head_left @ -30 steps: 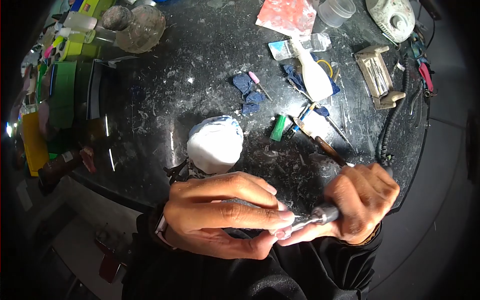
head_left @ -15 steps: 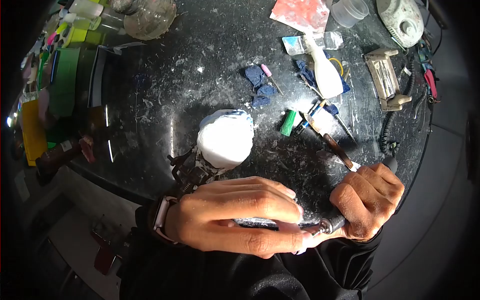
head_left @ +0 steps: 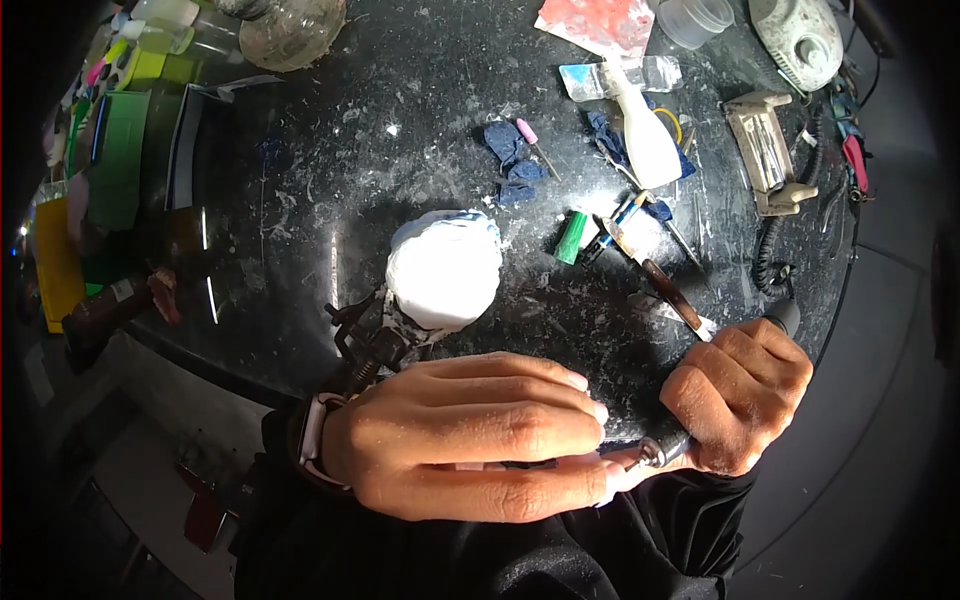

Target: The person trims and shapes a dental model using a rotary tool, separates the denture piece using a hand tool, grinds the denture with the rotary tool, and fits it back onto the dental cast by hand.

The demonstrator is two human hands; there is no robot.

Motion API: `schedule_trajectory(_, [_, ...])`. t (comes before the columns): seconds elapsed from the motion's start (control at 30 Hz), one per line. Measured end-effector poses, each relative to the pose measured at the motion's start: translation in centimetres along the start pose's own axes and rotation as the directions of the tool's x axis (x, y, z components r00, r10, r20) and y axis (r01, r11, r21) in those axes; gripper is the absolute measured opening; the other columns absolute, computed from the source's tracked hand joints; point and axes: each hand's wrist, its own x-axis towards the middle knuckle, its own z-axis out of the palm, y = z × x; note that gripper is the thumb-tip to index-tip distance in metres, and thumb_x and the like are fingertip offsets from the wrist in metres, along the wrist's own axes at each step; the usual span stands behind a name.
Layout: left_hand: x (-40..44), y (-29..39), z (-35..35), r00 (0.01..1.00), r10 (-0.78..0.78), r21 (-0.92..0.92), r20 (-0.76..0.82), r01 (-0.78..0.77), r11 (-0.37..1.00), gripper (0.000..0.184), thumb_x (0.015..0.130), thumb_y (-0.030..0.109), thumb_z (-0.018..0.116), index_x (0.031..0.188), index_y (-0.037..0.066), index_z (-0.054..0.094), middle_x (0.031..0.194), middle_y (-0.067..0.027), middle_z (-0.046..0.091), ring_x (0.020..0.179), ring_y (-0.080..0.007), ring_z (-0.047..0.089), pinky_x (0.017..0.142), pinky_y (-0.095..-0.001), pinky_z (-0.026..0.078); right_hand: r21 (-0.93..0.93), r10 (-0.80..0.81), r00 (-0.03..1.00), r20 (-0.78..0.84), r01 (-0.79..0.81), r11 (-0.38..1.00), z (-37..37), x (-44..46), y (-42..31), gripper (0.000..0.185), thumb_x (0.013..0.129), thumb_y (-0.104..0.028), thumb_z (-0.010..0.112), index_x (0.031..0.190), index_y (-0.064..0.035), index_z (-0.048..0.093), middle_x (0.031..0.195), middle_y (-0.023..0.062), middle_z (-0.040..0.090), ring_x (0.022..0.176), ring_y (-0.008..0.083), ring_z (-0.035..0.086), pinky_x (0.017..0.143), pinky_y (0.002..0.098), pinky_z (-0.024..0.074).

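My right hand [head_left: 742,395] is wrapped round a dark rotary handpiece [head_left: 668,444], whose metal collet and thin bit point left at my left fingertips. My left hand [head_left: 480,435], with a watch on its wrist, is closed with the fingers curled over a small piece. Only a pale edge shows at the fingertips, so I cannot make out what it is. Beyond the left hand stands a white plaster mass [head_left: 445,270] on a dark metal articulator [head_left: 375,340]. A wooden-handled plaster knife [head_left: 670,292] lies just above my right hand.
Scraps of blue sandpaper [head_left: 505,145], a pink grinding bit [head_left: 528,131], a green cylinder [head_left: 571,238] and a white bottle [head_left: 648,140] lie on the dusty black table. A tool rest [head_left: 765,150] and coiled cord [head_left: 768,255] are at right; a glass jar [head_left: 290,35] stands far left.
The left fingers have drawn closer together, narrowing the gap between them. Both hands stay together at the handpiece's tip. The view has shifted slightly, moving the table items a little up and left.
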Motion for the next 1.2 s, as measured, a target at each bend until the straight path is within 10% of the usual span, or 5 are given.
schedule_trajectory(0.77, [-0.1, -0.7, -0.5, 0.999, 0.034, -0.028, 0.039, -0.033, 0.999, 0.016, 0.078, 0.019, 0.071, 0.085, 0.004, 0.072, 0.083, -0.011, 0.067, 0.079, -0.0256, 0.069, 0.072, -0.0372, 0.058, 0.036, 0.071, 0.995, 0.064, -0.074, 0.997, -0.3, 0.0, -0.1, 0.058, 0.061, -0.066, 0.06, 0.059, -0.0094, 0.048, 0.054, 0.0016, 0.045, 0.044, 0.0152, 0.048, 0.044, 0.027, 0.0314])
schedule_trajectory(1.2, [-0.6, -0.7, -0.5, 0.999, 0.01, -0.097, 0.053, -0.005, 0.995, 0.029, 0.075, 0.008, 0.071, 0.103, 0.001, 0.067, 0.097, -0.0123, 0.064, 0.095, -0.0266, 0.065, 0.085, -0.0429, 0.054, 0.08, 0.074, 0.997, 0.036, -0.076, 0.994, 0.3, -0.1, 0.1, 0.05, 0.056, -0.057, 0.068, 0.061, -0.0107, 0.052, 0.057, -0.0018, 0.047, 0.045, 0.0103, 0.047, 0.041, 0.0239, 0.0294])
